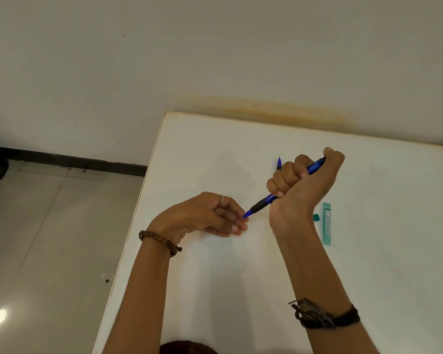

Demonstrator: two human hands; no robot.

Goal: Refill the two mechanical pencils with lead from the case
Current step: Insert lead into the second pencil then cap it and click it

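From the head view, I see the right hand [302, 180] curled in a fist round a blue mechanical pencil [287, 190], thumb up at the rear end, where the push button would be. I judge that grip is chosen so the thumb can click while the barrel stays steady. The pencil slants down and to the left, its tip meeting the left hand [210, 215].

The left hand's fingertips [242, 222] are pinched together right at the pencil's tip, as if to guide or catch a lead there. Whether a lead is actually between them I cannot tell; it would be too thin to show.

The second pencil [279, 162] lies on the white worktop [215, 154] beyond the right hand, only its pointed end showing past the knuckles. It looks parked there to wait its turn.

The green lead case [326, 223] lies flat on the worktop just right of the right wrist, with its small green cap [316, 217] off and set beside it. I take that to mean the case is left open for easy reach.
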